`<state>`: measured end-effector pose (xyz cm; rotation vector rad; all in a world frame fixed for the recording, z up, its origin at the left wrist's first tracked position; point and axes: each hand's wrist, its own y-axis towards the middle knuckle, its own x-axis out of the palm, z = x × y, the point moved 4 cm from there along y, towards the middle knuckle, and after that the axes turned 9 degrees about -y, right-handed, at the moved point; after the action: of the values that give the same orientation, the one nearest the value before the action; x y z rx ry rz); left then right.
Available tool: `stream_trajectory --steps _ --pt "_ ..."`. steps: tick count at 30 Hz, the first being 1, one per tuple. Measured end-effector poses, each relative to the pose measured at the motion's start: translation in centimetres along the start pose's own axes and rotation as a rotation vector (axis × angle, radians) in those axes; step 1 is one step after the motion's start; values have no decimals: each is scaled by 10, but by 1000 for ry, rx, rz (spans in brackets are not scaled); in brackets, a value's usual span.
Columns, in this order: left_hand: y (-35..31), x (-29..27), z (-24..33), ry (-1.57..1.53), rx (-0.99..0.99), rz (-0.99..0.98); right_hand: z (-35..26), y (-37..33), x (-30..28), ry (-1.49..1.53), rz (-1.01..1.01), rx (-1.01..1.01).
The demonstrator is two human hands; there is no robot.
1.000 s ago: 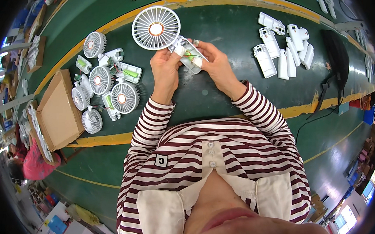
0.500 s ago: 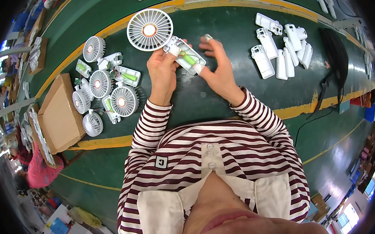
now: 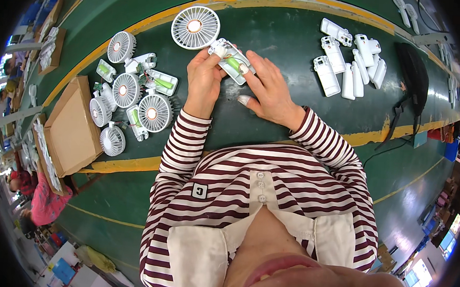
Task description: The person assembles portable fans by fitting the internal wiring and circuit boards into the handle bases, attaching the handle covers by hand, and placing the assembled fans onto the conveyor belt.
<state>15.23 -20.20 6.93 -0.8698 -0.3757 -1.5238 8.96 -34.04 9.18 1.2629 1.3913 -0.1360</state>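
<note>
A white handheld fan [image 3: 188,35] has its handle casing uncovered, showing a green battery [image 3: 233,63] inside. My left hand [image 3: 202,85] is closed round the handle near its neck, the thumb on top. My right hand [image 3: 274,96] reaches over from the right with its fingers apart. Its covered index fingertip touches the lower part of the battery compartment, while the thumb stands away from the handle. White covers wrap my left thumb and my right thumb and index finger. The underside of the handle and my left fingers behind it are mostly hidden.
More white fans [image 3: 126,90] with uncovered handles lie heaped on the green table [image 3: 293,35] at left. Beside them leans an open cardboard box [image 3: 74,130]. Several white handle shells [image 3: 333,53] lie at right, near a black bag [image 3: 413,75]. A person in pink [image 3: 50,201] is far left.
My right hand has turned: its thumb has left the handle and its index finger now touches the compartment. The fan has shifted slightly up and right in view.
</note>
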Motion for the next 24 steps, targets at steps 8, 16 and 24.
stream_trajectory --steps 8,16,24 --pt "0 2 9 -23 -35 -37 -2 5 -3 -27 -40 -134" --pt "9 -18 -15 -29 -124 -24 2 0 2 -73 -99 -184" --pt "-9 -18 -13 19 -168 -14 -6 -1 -11 -220 -172 -291"
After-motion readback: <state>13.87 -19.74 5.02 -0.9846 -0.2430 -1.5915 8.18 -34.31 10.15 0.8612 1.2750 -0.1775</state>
